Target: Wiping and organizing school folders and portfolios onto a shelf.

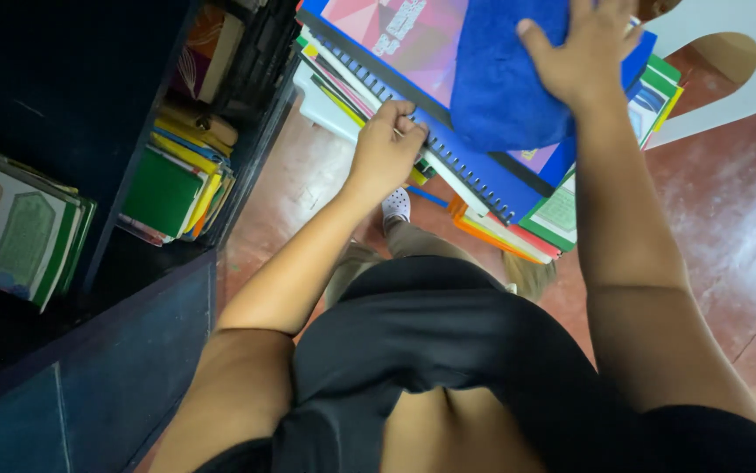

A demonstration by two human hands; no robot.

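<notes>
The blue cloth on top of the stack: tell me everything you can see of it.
The blue cloth is a plain, deep blue, soft-looking fabric, bunched into a rounded lump. It lies on the pink-patterned cover of the spiral-bound book topping the pile. The right hand presses flat on its upper right part, fingers spread. The left hand grips the book's spiral edge, apart from the cloth.

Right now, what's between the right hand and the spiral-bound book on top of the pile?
In the head view, a blue cloth lies under the right hand, covering the spiral-bound book.

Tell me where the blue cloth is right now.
The blue cloth lies atop the spiral-bound book at the head view's upper right, pressed under the right hand.
</notes>
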